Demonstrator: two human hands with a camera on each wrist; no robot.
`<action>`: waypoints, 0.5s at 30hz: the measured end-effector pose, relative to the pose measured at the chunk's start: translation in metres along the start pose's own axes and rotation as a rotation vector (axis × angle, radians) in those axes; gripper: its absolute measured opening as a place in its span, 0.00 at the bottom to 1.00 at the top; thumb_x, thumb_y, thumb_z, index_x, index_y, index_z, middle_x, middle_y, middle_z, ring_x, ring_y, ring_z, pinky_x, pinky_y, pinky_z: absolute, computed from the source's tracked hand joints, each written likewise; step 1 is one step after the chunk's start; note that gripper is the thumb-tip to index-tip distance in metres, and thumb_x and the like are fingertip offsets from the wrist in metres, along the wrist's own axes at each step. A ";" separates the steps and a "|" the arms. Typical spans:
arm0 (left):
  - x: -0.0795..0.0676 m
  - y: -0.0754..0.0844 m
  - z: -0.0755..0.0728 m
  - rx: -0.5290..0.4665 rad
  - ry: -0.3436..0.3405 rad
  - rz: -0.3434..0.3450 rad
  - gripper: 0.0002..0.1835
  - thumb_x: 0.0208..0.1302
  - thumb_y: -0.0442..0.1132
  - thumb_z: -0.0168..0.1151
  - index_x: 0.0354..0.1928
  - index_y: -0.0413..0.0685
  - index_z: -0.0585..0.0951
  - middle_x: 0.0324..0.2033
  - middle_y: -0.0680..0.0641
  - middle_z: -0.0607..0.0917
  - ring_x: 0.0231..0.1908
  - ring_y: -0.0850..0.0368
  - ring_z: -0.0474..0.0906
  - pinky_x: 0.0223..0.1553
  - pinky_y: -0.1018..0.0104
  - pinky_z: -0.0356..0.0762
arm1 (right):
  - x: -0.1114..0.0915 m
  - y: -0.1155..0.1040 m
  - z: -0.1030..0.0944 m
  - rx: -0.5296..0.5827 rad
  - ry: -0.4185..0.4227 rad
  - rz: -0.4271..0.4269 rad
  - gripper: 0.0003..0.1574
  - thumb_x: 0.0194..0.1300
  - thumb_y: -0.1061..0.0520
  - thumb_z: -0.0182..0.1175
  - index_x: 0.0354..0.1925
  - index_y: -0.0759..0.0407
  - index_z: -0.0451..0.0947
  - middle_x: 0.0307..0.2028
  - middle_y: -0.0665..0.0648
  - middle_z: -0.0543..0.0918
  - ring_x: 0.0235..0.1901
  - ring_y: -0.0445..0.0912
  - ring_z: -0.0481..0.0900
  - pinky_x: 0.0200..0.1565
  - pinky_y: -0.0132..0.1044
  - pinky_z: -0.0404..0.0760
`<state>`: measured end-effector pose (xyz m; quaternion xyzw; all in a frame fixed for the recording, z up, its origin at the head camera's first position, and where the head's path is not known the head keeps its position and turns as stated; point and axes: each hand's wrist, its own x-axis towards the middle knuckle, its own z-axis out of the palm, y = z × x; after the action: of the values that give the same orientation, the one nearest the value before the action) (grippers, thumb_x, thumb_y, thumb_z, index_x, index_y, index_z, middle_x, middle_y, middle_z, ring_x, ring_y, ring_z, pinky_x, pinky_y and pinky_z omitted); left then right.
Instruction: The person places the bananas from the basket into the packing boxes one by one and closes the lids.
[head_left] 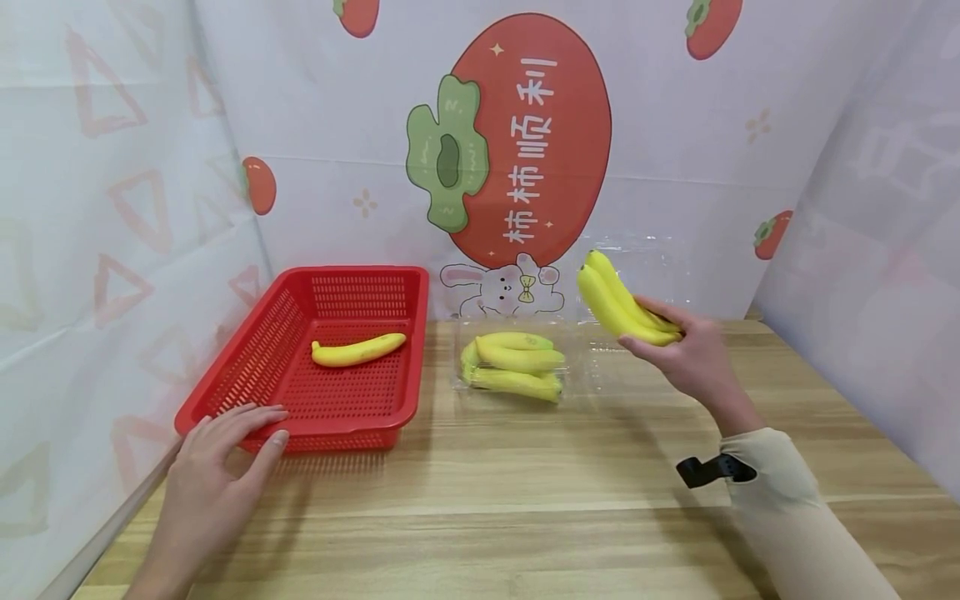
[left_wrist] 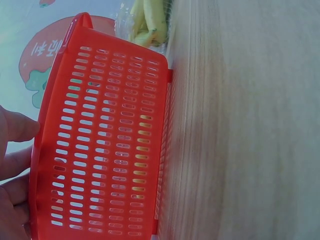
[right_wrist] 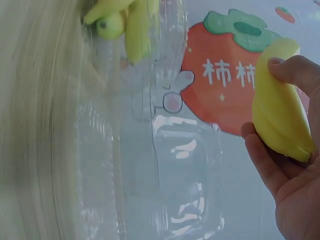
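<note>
My right hand (head_left: 693, 358) holds a small bunch of yellow bananas (head_left: 622, 304) up over the right part of the table, thumb on one side and fingers on the other. In the right wrist view the bananas (right_wrist: 282, 102) lie between the thumb and the fingers. A clear plastic clamshell box (head_left: 517, 400) with more bananas (head_left: 517, 360) in it stands mid-table, its transparent lid (right_wrist: 185, 175) swung open to the right. My left hand (head_left: 217, 471) rests on the near-left rim of a red basket (head_left: 408, 392), fingers over the top edge. One banana (head_left: 358, 350) lies inside the basket.
The wooden table (head_left: 480, 517) meets a printed cloth backdrop (head_left: 337, 100) behind the basket and box. White cloth walls (head_left: 105, 250) close in both sides. A black strap (head_left: 712, 471) sits on the right wrist over a pale sleeve (head_left: 795, 517).
</note>
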<state>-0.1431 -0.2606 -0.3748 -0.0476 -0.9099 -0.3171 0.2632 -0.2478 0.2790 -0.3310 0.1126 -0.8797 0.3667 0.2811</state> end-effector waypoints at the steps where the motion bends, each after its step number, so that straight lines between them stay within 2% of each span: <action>1: 0.000 0.000 0.000 0.002 -0.003 -0.004 0.17 0.73 0.43 0.69 0.60 0.51 0.86 0.60 0.39 0.87 0.65 0.37 0.71 0.65 0.29 0.64 | 0.000 0.003 -0.003 -0.004 0.012 0.001 0.36 0.59 0.55 0.80 0.66 0.56 0.83 0.56 0.66 0.89 0.36 0.32 0.76 0.33 0.18 0.74; 5: 0.000 0.000 0.000 0.009 -0.015 -0.025 0.18 0.73 0.45 0.68 0.61 0.52 0.86 0.61 0.40 0.87 0.66 0.37 0.71 0.63 0.28 0.65 | 0.000 0.011 -0.015 -0.021 0.041 0.008 0.37 0.58 0.55 0.81 0.65 0.55 0.84 0.55 0.68 0.89 0.36 0.30 0.75 0.33 0.17 0.73; 8: 0.000 0.001 0.001 0.010 -0.017 -0.031 0.18 0.73 0.45 0.68 0.62 0.53 0.86 0.61 0.40 0.87 0.66 0.37 0.70 0.63 0.28 0.65 | 0.001 0.016 -0.025 -0.036 0.066 0.017 0.37 0.58 0.55 0.81 0.65 0.54 0.84 0.55 0.66 0.89 0.36 0.29 0.76 0.34 0.17 0.73; 10: 0.000 0.001 0.001 0.010 -0.017 -0.031 0.18 0.73 0.45 0.68 0.62 0.53 0.86 0.61 0.40 0.87 0.66 0.37 0.70 0.63 0.28 0.65 | 0.002 0.019 -0.032 -0.046 0.085 0.028 0.37 0.57 0.54 0.82 0.65 0.53 0.84 0.53 0.55 0.90 0.36 0.28 0.76 0.34 0.16 0.72; 12: 0.000 0.001 0.001 0.008 -0.015 -0.026 0.18 0.73 0.44 0.69 0.62 0.53 0.86 0.61 0.39 0.87 0.66 0.36 0.70 0.64 0.28 0.65 | 0.003 0.021 -0.038 -0.044 0.101 0.037 0.37 0.56 0.54 0.82 0.65 0.52 0.85 0.51 0.41 0.89 0.36 0.27 0.76 0.35 0.15 0.72; 15: 0.000 0.001 0.000 0.006 -0.011 -0.020 0.18 0.73 0.44 0.69 0.61 0.52 0.86 0.61 0.39 0.87 0.66 0.36 0.71 0.65 0.28 0.64 | 0.004 0.022 -0.044 -0.035 0.111 0.062 0.37 0.56 0.53 0.82 0.64 0.51 0.85 0.45 0.23 0.82 0.36 0.27 0.76 0.35 0.16 0.72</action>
<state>-0.1434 -0.2597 -0.3743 -0.0395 -0.9128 -0.3166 0.2551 -0.2419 0.3260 -0.3163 0.0599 -0.8721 0.3655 0.3199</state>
